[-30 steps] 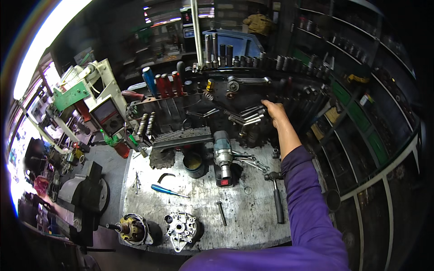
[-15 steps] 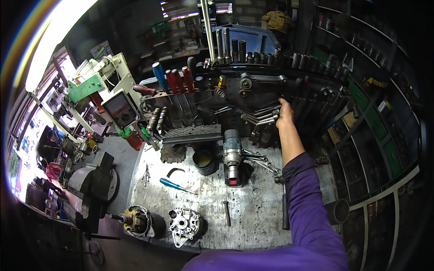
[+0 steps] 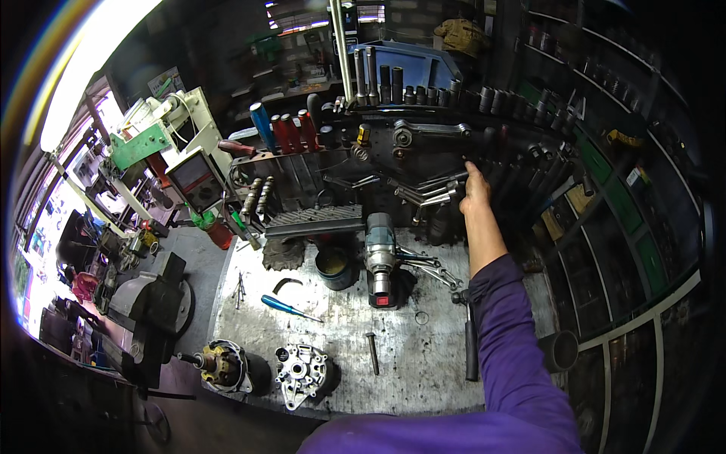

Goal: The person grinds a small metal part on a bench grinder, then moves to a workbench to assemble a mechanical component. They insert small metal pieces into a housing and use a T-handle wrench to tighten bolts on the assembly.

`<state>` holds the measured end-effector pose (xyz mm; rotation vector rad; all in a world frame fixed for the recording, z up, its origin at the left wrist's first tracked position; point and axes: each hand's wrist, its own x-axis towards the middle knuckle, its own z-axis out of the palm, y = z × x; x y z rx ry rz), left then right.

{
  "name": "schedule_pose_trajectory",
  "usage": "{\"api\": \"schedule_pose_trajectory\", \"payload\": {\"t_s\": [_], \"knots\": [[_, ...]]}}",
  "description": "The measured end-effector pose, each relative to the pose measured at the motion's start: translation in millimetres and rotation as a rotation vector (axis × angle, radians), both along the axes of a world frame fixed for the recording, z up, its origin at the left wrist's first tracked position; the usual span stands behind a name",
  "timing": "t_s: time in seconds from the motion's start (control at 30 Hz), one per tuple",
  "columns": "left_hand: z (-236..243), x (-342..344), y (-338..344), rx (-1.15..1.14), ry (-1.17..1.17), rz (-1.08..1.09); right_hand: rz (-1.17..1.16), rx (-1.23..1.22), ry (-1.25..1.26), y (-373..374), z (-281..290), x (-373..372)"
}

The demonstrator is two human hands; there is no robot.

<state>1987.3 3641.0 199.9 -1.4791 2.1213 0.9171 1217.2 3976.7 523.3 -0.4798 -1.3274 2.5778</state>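
Note:
My right hand point(image 3: 475, 189) reaches to the dark tool board point(image 3: 302, 170) at the back of the bench, at the right ends of several slanted wrenches point(image 3: 432, 195). Its upper finger points forward; the others curl out of sight, closed on something I cannot make out. On the steel bench point(image 3: 408, 356) below lie an impact wrench point(image 3: 380, 250), a pile of spanners point(image 3: 435, 268), a hammer point(image 3: 470, 340) partly behind my arm, a blue screwdriver point(image 3: 287, 306) and a bolt point(image 3: 372, 352). Two metal housings point(image 3: 302, 374) stand near the front edge. My left hand is out of view.
A vice point(image 3: 151, 295) and machine point(image 3: 185, 166) stand at the left. Sockets point(image 3: 397, 83) line the board's top, with screwdrivers point(image 3: 283, 132) beside them. A dark can point(image 3: 333, 268) sits on the bench, shelving point(image 3: 620, 227) rises at the right, and a person point(image 3: 459, 38) is at the back.
Since one second ago the view has shifted, and my right hand has moved a little rightward along the wrenches, its fingers now pointing more upward and mostly hidden behind it.

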Motion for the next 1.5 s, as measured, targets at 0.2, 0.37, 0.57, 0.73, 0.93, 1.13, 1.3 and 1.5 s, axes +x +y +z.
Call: {"api": "schedule_pose_trajectory", "payload": {"t_s": [0.2,0.37,0.57,0.73,0.93,1.13,1.3,1.5], "knots": [[-1.0,-0.9,2.4,0.009,-0.008,0.004,0.408,0.346,-0.058,19.4,4.8,5.8],[-1.6,0.5,3.9,0.016,-0.013,0.011,0.298,0.204,-0.059,6.5,7.6,-2.1],[-4.4,6.3,7.8,0.031,-0.013,0.028,0.149,0.138,0.170,-1.5,-6.2,0.0],[-7.2,12.8,11.6,0.037,-0.013,0.046,0.001,0.164,0.413,0.5,-22.1,0.0],[-10.8,23.8,14.8,0.044,-0.016,0.059,-0.082,0.011,0.545,2.3,-10.1,1.1],[-17.4,44.5,23.0,0.049,-0.018,0.086,-0.130,-0.074,0.631,-8.9,16.0,39.7],[-31.4,80.9,33.2,0.018,0.025,0.098,-0.093,-0.126,0.569,1.8,68.1,97.8],[-40.6,78.4,23.7,-0.109,0.088,-0.153,-0.026,0.101,0.801,32.1,82.0,206.0]]}}
